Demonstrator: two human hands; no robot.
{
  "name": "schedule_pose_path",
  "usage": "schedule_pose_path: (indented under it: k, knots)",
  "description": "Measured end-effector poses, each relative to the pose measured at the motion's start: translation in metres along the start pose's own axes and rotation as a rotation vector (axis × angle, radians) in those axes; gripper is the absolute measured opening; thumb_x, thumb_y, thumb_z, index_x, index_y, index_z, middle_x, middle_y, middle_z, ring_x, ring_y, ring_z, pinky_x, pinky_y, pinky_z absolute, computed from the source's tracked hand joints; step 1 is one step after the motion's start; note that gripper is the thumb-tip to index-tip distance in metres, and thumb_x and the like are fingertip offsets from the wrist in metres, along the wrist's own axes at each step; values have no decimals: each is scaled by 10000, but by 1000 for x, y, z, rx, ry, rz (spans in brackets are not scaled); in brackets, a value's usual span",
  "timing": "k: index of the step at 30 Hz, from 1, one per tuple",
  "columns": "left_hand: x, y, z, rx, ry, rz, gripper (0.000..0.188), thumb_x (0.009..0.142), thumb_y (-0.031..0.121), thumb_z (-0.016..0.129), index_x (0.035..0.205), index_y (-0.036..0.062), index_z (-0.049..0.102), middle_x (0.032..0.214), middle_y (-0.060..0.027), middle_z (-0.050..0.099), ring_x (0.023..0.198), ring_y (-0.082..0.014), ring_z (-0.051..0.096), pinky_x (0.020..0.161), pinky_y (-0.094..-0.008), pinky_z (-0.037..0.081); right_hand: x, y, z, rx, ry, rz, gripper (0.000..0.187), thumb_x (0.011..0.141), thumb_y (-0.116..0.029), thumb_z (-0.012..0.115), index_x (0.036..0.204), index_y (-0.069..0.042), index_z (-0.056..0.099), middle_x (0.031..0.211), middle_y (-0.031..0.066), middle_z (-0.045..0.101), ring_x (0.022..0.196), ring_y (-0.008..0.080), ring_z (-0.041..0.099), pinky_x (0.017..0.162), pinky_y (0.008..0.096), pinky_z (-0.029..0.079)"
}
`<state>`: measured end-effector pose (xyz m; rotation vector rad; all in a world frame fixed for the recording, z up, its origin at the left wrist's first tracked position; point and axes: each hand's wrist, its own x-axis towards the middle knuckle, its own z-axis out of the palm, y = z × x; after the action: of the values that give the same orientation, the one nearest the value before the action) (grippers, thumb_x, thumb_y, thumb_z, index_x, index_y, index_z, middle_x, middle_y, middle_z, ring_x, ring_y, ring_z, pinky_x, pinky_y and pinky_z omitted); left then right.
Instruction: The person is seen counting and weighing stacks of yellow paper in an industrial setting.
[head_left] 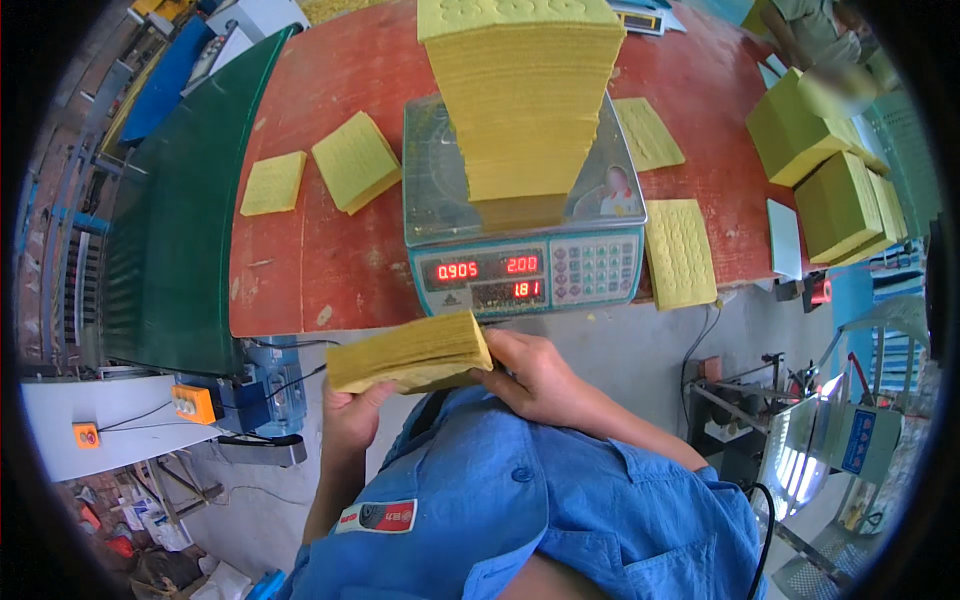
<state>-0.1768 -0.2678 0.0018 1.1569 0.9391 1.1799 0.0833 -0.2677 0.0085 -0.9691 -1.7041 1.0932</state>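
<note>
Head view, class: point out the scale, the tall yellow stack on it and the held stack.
Scale (597, 272), head view: front keypad.
Tall yellow stack (528, 110), head view: layered front.
Held stack (412, 350), head view: layered side.

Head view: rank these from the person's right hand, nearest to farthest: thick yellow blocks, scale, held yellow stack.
1. Held yellow stack: touching the right hand.
2. Scale: just ahead, on the red table.
3. Thick yellow blocks: far right side.

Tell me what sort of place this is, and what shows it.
Probably a workshop, perhaps for paper goods: a digital scale bears a tall stack of yellow sheets, more yellow stacks lie on the red table, and an orange push-button box suggests machinery.
</note>
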Motion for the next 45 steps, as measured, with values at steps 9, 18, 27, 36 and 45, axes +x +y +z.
schedule_pose_path:
  k: [9, 18, 27, 36, 45]
  knots:
    - [-10, 0, -12, 183, -158, -314, 429, 888, 56, 675, 1297, -1, 556, 1189, -80, 650, 1103, -174, 596, 975, -332, 463, -34, 33, 38, 34, -14, 176, 187, 876, -75, 662, 1022, 9, 581, 878, 208, 622, 811, 390, 625, 716, 451, 502]
    - [-6, -20, -19, 42, -189, -314, 396, 911, 77, 641, 1290, -8, 562, 1219, -86, 638, 1124, -177, 586, 995, -334, 443, -34, 27, 36, 10, 9, 244, 186, 877, -75, 663, 1017, 12, 577, 880, 210, 619, 836, 397, 621, 729, 448, 497]
    - [15, -13, 35, -72, -177, -193, 430, 925, -11, 477, 1353, -41, 477, 1328, -141, 557, 1244, -245, 516, 1077, -372, 372, -22, 22, 36, -136, 307, 43, 718, 788, 49, 690, 1425, -56, 377, 1283, 190, 552, 1202, 338, 566, 995, 380, 457]
    - [33, -16, 34, 76, -308, -308, 488, 885, -34, 446, 1373, -35, 451, 1355, -158, 536, 1267, -271, 510, 1097, -402, 371, -43, 18, 16, -63, 359, 73, 499, 897, -45, 630, 1355, -31, 431, 1159, 178, 576, 1079, 330, 607, 900, 382, 484]
    - [56, -21, 67, -361, -440, -463, 534, 865, 1, 484, 1395, -21, 426, 1382, -171, 515, 1296, -323, 493, 1093, -471, 385, -65, 12, -17, 46, 414, 217, 350, 915, -242, 672, 1162, -11, 580, 913, 171, 652, 831, 281, 668, 727, 363, 514]
